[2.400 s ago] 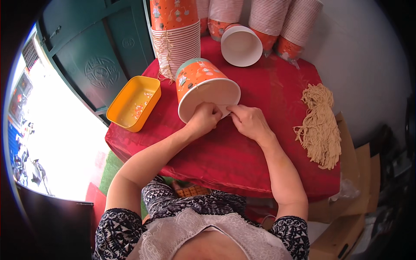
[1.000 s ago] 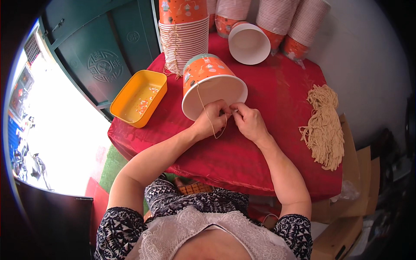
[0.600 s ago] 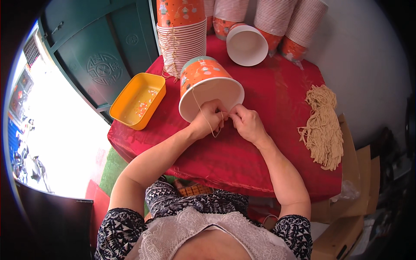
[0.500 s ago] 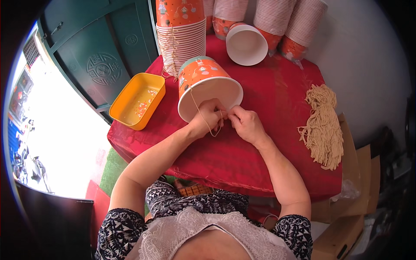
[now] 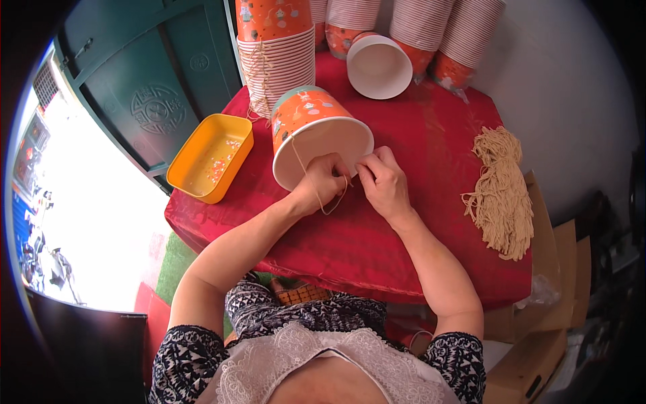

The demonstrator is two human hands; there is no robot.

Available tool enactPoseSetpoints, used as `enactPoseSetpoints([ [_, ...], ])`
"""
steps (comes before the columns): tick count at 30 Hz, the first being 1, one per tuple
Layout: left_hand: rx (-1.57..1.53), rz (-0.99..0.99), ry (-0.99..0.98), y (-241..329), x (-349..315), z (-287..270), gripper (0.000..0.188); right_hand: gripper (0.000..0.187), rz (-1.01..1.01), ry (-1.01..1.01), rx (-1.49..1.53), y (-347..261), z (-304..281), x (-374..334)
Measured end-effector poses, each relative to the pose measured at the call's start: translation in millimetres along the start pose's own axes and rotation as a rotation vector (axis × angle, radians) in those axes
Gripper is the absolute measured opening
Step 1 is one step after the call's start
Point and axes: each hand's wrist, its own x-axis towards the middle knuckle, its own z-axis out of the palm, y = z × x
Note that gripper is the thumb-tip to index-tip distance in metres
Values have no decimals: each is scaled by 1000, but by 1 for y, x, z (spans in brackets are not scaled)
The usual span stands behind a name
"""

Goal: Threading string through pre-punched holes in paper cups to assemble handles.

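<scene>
An orange paper bucket [image 5: 313, 111] with a white rim lies tilted on the table, its mouth toward me. From the left of its rim a tan cord [image 5: 302, 161] hangs and loops down to my left hand [image 5: 324, 180]. That hand is at the lower part of the mouth, fingers curled closed on the cord. My right hand [image 5: 385, 185] is just right of it, thumb and forefinger pinched at the rim's right edge. What lies between those fingertips is too small to make out.
A yellow plastic box [image 5: 176, 172] with small paper bits stands left. Stacked buckets [image 5: 279, 67] rise behind, with a loose bucket [image 5: 380, 67] and wrapped stacks [image 5: 471, 34] farther back. A bundle of tan cords [image 5: 503, 195] lies right on the red tablecloth [image 5: 431, 249].
My right hand has drawn slightly apart from the left and up along the rim. My left hand stays in the bucket's mouth with the cord. The whole view has shifted a little.
</scene>
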Motion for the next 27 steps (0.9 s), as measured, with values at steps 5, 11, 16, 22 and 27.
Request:
enactPoseSetpoints([
  [5,288,231,96,-6,0,4,8,5,58,-52,118,10,17,-3],
  [11,472,439,181,-8,-2,12,10,6,62,-40,116,13,20,-4],
  [16,703,612,169,-7,0,11,19,5,51,-59,98,16,20,-4],
  [22,918,622,198,-7,-3,10,23,8,56,-59,120,13,19,-4],
  [27,968,610,228,-16,1,8,19,14,56,-104,83,20,18,-5],
])
